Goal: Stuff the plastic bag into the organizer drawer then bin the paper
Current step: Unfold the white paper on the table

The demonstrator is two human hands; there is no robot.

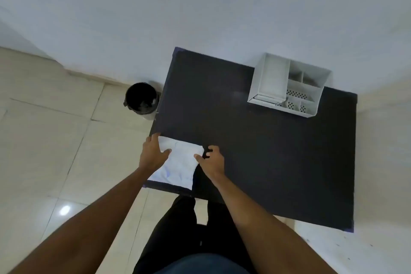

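Note:
A white, creased sheet [180, 164] lies flat on the near left corner of the black table [266, 151]; I cannot tell whether it is the plastic bag or the paper. My left hand [153, 153] holds its left edge, thumb on top. My right hand [211, 161] holds its right edge, with the thumb on the sheet and the fingers curled on the table. The white organizer [287, 89] stands at the table's back right against the wall, its drawer front [265, 97] at the lower left and closed. A black-lined bin [142, 100] stands on the floor left of the table.
The table stands against a pale wall, with tiled floor [55, 140] to its left. My legs in dark trousers [178, 229] are at the table's near edge. The organizer has several open compartments with perforated bottoms.

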